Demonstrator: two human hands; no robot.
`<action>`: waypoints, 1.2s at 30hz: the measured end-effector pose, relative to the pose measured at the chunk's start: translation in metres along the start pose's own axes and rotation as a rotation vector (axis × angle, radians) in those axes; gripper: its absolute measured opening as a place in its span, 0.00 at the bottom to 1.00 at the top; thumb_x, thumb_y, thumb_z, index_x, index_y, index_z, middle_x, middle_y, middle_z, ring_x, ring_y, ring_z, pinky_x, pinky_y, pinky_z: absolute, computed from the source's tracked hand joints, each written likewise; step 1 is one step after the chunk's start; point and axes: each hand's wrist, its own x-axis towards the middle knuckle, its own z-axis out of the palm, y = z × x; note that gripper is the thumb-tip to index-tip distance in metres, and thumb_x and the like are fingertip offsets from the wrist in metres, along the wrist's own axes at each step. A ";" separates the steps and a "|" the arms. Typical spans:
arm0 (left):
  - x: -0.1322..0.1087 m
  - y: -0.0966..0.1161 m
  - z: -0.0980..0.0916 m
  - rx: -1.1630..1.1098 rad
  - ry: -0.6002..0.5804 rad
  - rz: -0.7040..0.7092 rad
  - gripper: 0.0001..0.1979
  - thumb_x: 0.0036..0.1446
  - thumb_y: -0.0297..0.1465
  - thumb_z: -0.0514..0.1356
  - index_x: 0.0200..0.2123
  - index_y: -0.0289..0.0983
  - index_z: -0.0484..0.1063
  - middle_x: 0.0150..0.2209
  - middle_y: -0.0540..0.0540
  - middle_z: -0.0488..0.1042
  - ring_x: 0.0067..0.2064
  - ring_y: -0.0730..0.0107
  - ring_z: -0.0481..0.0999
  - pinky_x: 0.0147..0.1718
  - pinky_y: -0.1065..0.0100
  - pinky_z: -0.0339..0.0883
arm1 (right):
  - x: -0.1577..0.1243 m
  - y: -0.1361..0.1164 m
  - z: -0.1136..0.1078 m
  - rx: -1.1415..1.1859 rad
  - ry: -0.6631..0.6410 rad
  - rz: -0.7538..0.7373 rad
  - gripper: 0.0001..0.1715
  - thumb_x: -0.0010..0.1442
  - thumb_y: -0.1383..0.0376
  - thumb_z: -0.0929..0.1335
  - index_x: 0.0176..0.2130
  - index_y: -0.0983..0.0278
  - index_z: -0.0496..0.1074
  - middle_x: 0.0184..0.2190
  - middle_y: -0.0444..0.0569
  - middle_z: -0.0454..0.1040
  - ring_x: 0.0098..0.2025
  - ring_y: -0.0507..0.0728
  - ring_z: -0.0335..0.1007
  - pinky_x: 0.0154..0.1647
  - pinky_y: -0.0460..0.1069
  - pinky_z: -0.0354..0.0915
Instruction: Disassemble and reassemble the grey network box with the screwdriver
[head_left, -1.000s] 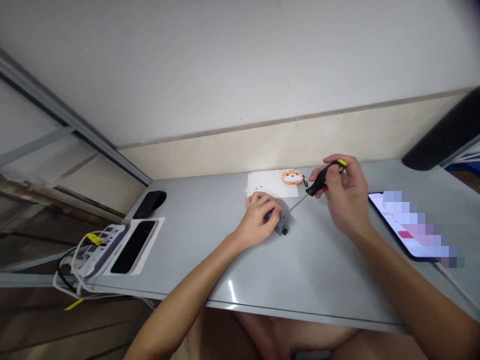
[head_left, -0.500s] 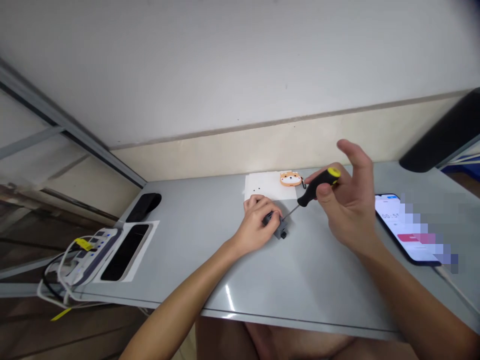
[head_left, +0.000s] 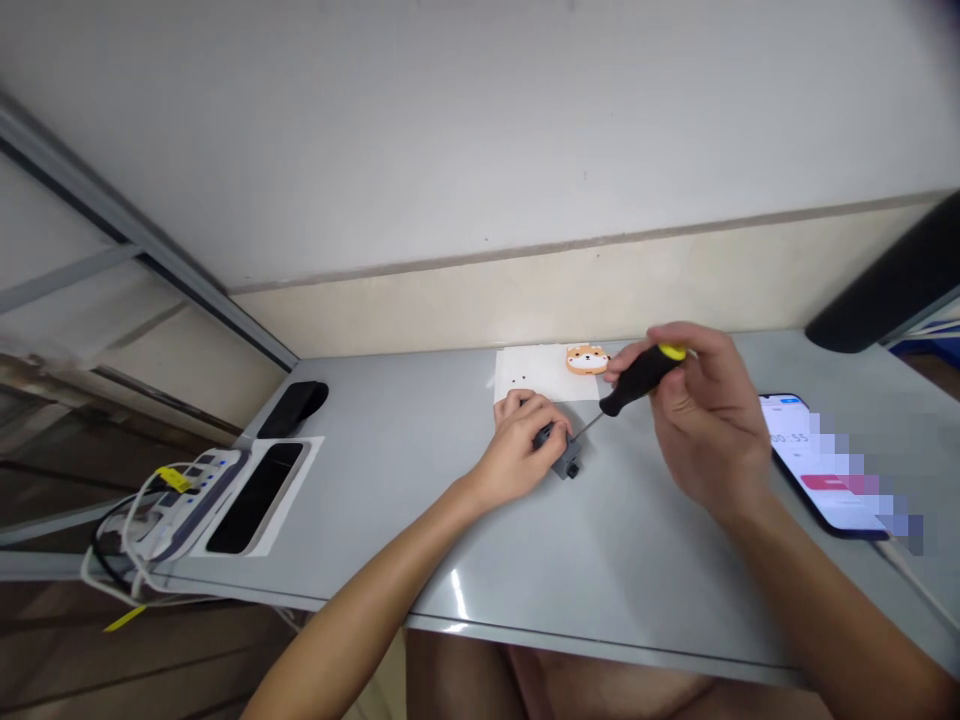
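Observation:
My left hand [head_left: 523,448] is closed over a small dark grey device [head_left: 564,464] and presses it to the table; its kind is not clear, and much of it is hidden under the fingers. A black knob or plug-like part sticks out at its near end. In my right hand [head_left: 701,430] is a screwdriver [head_left: 637,382] with a black handle and a yellow end cap. Its thin shaft slants down to the left, and the tip meets the right side of the device. Whether the tip sits in a screw cannot be made out.
Behind the device, a white paper [head_left: 536,372] bears two tiny dark specks and an orange dog-face case [head_left: 587,360]. A lit phone [head_left: 825,470] with a cable lies at right. Leftward are a dark phone [head_left: 259,500], a power strip [head_left: 199,505] and a black object [head_left: 292,409].
The raised forefinger of my right hand has come down onto the screwdriver's handle end. My left hand still holds the device in place. The whole view has shifted slightly.

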 end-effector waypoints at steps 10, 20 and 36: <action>-0.001 0.000 0.001 -0.043 0.000 -0.018 0.12 0.72 0.31 0.52 0.35 0.42 0.72 0.39 0.48 0.77 0.54 0.56 0.65 0.61 0.51 0.57 | 0.005 0.004 0.001 0.026 0.070 -0.047 0.09 0.65 0.57 0.74 0.44 0.53 0.74 0.38 0.45 0.75 0.40 0.58 0.75 0.42 0.56 0.75; -0.003 0.004 0.005 0.017 0.049 -0.026 0.11 0.71 0.28 0.53 0.35 0.41 0.72 0.38 0.48 0.78 0.52 0.57 0.66 0.56 0.53 0.59 | 0.005 0.006 -0.004 0.043 0.071 -0.042 0.14 0.61 0.54 0.77 0.35 0.55 0.73 0.38 0.46 0.72 0.41 0.57 0.73 0.42 0.55 0.73; -0.007 0.006 0.009 0.325 0.370 0.245 0.17 0.72 0.32 0.52 0.31 0.38 0.75 0.27 0.48 0.74 0.32 0.66 0.70 0.36 0.62 0.59 | 0.002 0.004 0.000 0.033 0.106 -0.007 0.11 0.64 0.57 0.75 0.46 0.51 0.76 0.38 0.45 0.74 0.41 0.58 0.74 0.45 0.56 0.75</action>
